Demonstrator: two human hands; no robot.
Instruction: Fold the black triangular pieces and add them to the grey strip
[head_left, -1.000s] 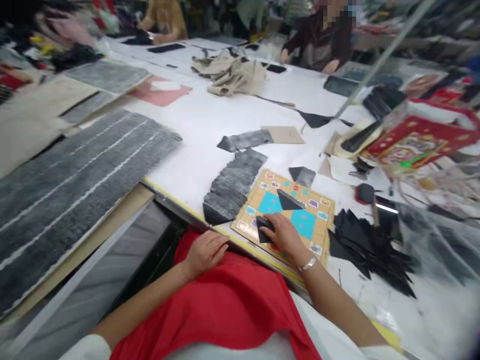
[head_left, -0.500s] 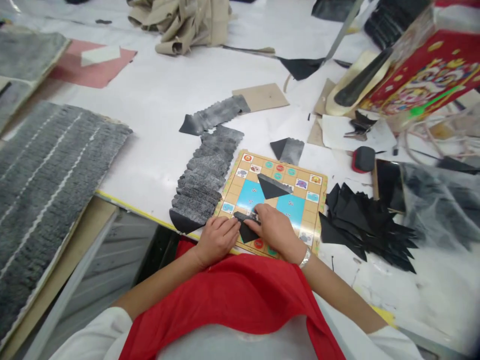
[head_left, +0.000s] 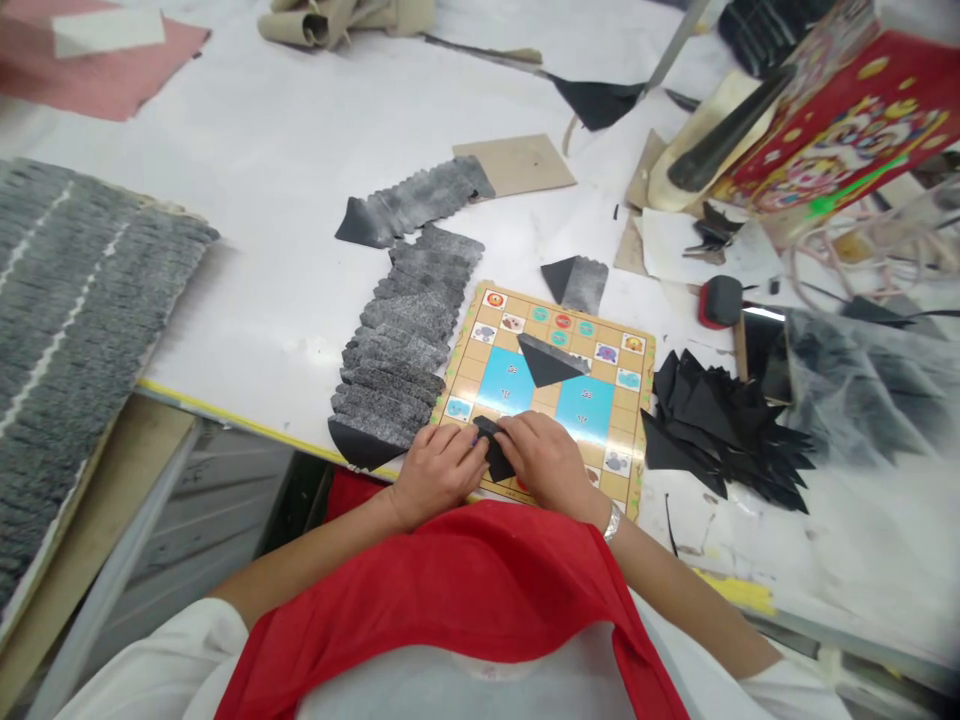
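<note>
White, lightly scuffed table [head_left: 270, 220] fills most of what I can see, with yellow tape along its near edge. Over on the far left lies a thick grey stack [head_left: 67, 290] marked with white lines, and beyond it a pink sheet [head_left: 97, 60].

Right at the near edge sits a printed board [head_left: 624, 425], and over its lower left part the person works on a small black piece [head_left: 499, 462]. The left hand [head_left: 441, 465] pinches it from one side, the right hand [head_left: 549, 458] from the other, fingertips close together at its top.

Another dark triangle [head_left: 551, 365] lies farther up the board. Left of the board runs an overlapping row of grey strips [head_left: 405, 330]; just off its right side is a heap of black cutouts [head_left: 720, 430]. Past that stand a small case [head_left: 720, 302] and a red box [head_left: 862, 130].
</note>
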